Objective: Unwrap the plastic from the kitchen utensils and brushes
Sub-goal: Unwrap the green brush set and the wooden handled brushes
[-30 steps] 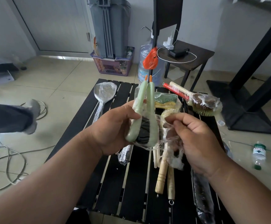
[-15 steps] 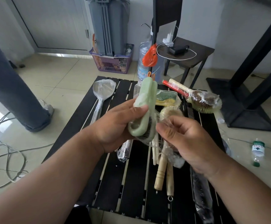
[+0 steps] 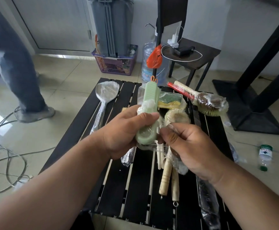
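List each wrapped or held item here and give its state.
green brushes: held up by left hand, film partly on
plastic film: pinched by right hand
metal spoon: wrapped, lying on table
sponge: wrapped
round brush: wrapped
wooden-handled brushes: lying on table

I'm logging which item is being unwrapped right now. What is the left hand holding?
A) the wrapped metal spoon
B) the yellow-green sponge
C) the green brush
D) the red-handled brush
C: the left hand grips the green brush above the table, while the wrapped metal spoon lies on the slats.
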